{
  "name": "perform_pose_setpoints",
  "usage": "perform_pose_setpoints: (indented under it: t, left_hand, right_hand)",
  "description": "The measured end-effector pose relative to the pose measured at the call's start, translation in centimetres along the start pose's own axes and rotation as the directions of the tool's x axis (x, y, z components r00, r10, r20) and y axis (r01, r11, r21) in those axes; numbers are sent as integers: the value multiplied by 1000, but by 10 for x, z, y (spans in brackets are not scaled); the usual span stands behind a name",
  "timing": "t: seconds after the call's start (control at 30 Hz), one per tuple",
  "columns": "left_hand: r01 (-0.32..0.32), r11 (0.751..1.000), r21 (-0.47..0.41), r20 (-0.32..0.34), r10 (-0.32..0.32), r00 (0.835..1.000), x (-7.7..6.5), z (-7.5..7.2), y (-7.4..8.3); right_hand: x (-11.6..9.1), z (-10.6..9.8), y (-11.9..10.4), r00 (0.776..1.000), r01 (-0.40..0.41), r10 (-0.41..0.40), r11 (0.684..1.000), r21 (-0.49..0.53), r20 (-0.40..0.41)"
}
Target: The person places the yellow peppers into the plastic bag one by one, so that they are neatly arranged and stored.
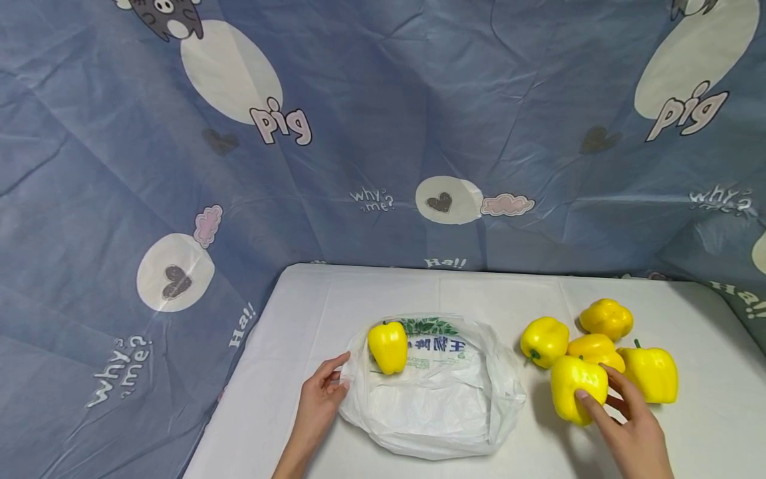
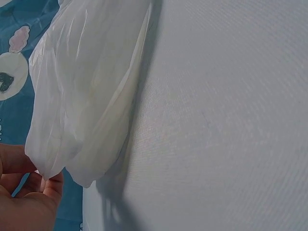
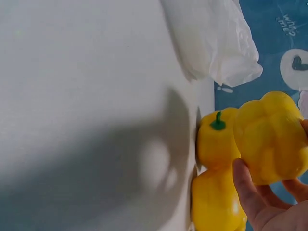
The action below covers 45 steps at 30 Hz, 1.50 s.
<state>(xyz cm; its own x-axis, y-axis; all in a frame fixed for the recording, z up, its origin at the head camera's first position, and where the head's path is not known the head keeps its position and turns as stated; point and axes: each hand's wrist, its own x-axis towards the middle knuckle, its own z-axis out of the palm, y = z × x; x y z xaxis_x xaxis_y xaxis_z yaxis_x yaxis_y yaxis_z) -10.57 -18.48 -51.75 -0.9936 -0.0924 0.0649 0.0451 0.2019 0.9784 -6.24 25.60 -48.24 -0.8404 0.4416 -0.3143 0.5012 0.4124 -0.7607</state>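
My right hand (image 1: 634, 426) grips a yellow bell pepper (image 1: 577, 389) between thumb and fingers, lifted at the near side of a cluster of peppers. In the right wrist view, the held pepper (image 3: 272, 137) overlaps a pepper with a green stem (image 3: 216, 139). A white plastic bag (image 1: 433, 444) lies with its mouth spread wide, green leaf print and blue lettering inside. One yellow pepper (image 1: 388, 347) is in its far left part. At the bag's left rim, my left hand (image 1: 323, 396) pinches the plastic; the left wrist view shows the bag (image 2: 91, 96) hanging from those fingers (image 2: 54, 186).
Several more yellow peppers sit together on the right, among them a front-left one (image 1: 544, 341), a far one (image 1: 606, 319) and a right one (image 1: 649, 374). White cloth (image 1: 311, 313) covers the table. A blue printed curtain (image 1: 359, 146) rises behind and at both sides.
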Motion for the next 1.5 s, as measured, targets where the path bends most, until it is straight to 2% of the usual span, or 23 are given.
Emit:
perform_pose_setpoints:
  t: [0.27, 0.37, 0.53, 0.77, 0.9, 1.13, 1.37, 1.5]
  left_hand:
    - [20, 1000, -1, -2, -20, 1000, -2, 0, 0]
    - [18, 1000, -7, -1, -18, 1000, -1, 0, 0]
    - [11, 1000, -20, 1, -11, 1000, -1, 0, 1]
    - [10, 1000, -27, 0, -10, 1000, -1, 0, 1]
    - [10, 1000, -19, 0, -10, 1000, -1, 0, 1]
    - [20, 1000, -17, 4, -20, 1000, -1, 0, 2]
    - [15, 1000, -18, 4, -15, 1000, -1, 0, 2]
    - [12, 1000, -12, 1, -12, 1000, 0, -1, 1]
  right_hand:
    - [0, -1, -12, 995, 76, -73, 996, -47, 70]
    - [-2, 0, -15, 985, 156, -151, 987, -48, 85]
    - [-6, 2, -21, 955, 281, -277, 959, -22, 108]
    - [-7, 8, -29, 940, 290, -275, 956, -49, 204]
    - [-11, 10, -33, 919, 338, -318, 940, -52, 232]
    - [-13, 14, -43, 886, 428, -405, 902, -63, 225]
    - [-16, 14, -50, 827, 541, -527, 840, -23, 194]
    - [-17, 14, -55, 816, 560, -549, 828, -15, 183]
